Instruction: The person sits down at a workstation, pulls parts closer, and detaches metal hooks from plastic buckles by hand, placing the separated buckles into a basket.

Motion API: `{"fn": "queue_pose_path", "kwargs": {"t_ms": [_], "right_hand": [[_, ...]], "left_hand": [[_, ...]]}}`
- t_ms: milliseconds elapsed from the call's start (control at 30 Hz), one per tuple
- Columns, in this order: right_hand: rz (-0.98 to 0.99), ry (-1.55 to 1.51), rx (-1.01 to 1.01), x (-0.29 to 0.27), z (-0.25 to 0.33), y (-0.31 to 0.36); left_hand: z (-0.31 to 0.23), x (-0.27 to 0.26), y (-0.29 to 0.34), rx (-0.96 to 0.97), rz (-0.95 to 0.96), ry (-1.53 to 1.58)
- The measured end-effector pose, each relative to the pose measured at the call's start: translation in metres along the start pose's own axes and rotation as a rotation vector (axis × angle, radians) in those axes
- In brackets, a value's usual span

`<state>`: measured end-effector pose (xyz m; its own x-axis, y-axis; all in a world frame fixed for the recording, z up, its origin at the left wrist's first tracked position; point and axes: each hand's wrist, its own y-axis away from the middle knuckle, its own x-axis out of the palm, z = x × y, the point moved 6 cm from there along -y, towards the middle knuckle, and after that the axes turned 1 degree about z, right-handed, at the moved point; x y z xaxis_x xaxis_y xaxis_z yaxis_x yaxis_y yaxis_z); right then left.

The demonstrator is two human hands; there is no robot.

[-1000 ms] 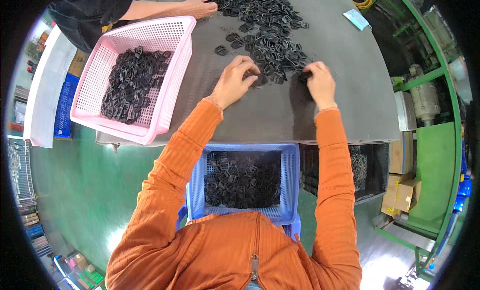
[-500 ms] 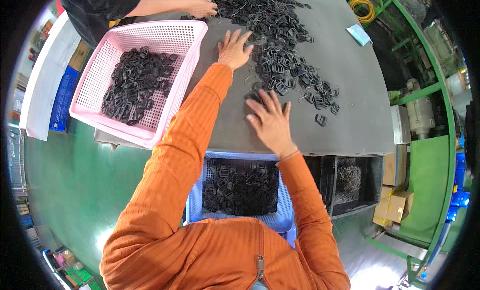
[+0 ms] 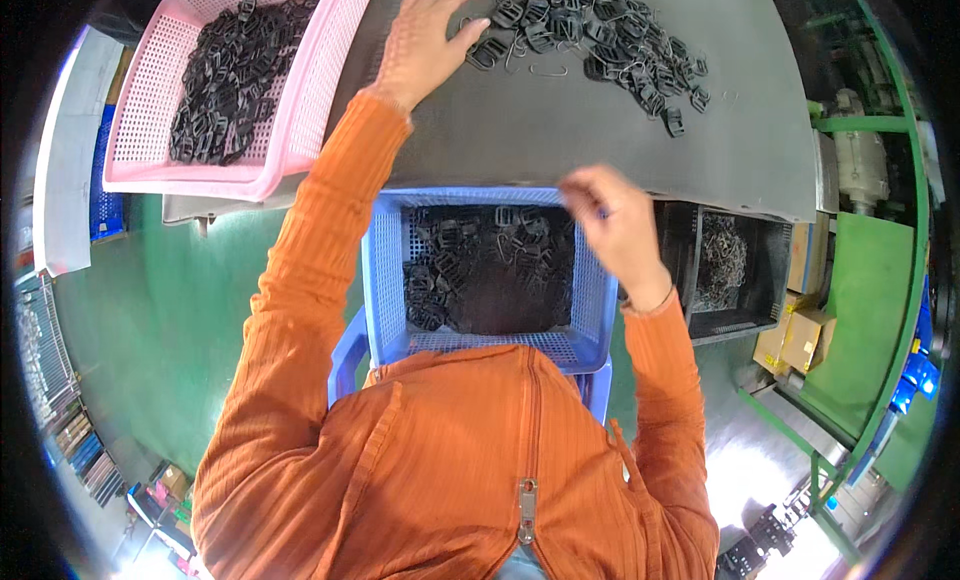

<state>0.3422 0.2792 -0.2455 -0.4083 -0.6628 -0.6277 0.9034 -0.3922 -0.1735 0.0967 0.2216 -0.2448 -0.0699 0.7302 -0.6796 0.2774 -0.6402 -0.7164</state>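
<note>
Black plastic buckles (image 3: 590,25) lie heaped on the grey table, with thin wire hooks among them. At the heap's left edge my left hand (image 3: 425,48) rests open, thumb and fingers apart, beside a few buckles. My right hand (image 3: 618,228) is over the right rim of the blue basket (image 3: 592,330), fingers curled together and partly blurred. What it holds, if anything, I cannot make out. Many loose black buckles fill the bottom of the blue basket, which stands against the table edge in front of my body.
A pink basket (image 3: 290,145) of black buckles stands on the table's left side. Right of the blue basket is a black crate (image 3: 740,325) with thin metal pieces inside. Cardboard boxes (image 3: 805,340) and a green metal frame (image 3: 905,230) stand farther right.
My right hand has come off the table back toward the blue basket, its fingers curling. My left hand stays by the heap. The view has tilted down; the other person's hand is out of sight.
</note>
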Motion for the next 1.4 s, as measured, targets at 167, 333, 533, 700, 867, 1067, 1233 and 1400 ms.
{"fn": "queue_pose_path", "kwargs": {"t_ms": [167,333,533,700,867,1067,1233,1400], "right_hand": [[0.337,0.146,0.172,0.065,-0.049,0.057],[0.413,0.368,0.238,0.091,-0.054,0.059],[0.479,0.456,0.115,0.105,-0.065,0.065],[0.442,0.529,0.069,0.096,-0.058,0.073],[0.425,0.469,0.111,0.09,-0.058,0.08],[0.449,0.502,0.102,0.097,-0.051,0.089],[0.229,0.702,-0.104,0.101,-0.039,0.094],[0.284,0.838,-0.067,0.112,-0.034,0.095]], "left_hand": [[-0.079,-0.04,0.039,-0.241,0.326,0.689],[-0.147,-0.018,0.147,0.082,0.885,0.533],[-0.157,0.01,0.183,0.237,0.892,0.145],[-0.156,0.01,0.183,0.294,0.898,0.104],[-0.152,0.009,0.186,0.284,0.851,0.126],[-0.131,0.0,0.189,0.031,0.844,0.309],[-0.132,-0.007,0.187,-0.095,0.797,0.369],[-0.148,-0.002,0.194,0.013,0.813,0.271]]}}
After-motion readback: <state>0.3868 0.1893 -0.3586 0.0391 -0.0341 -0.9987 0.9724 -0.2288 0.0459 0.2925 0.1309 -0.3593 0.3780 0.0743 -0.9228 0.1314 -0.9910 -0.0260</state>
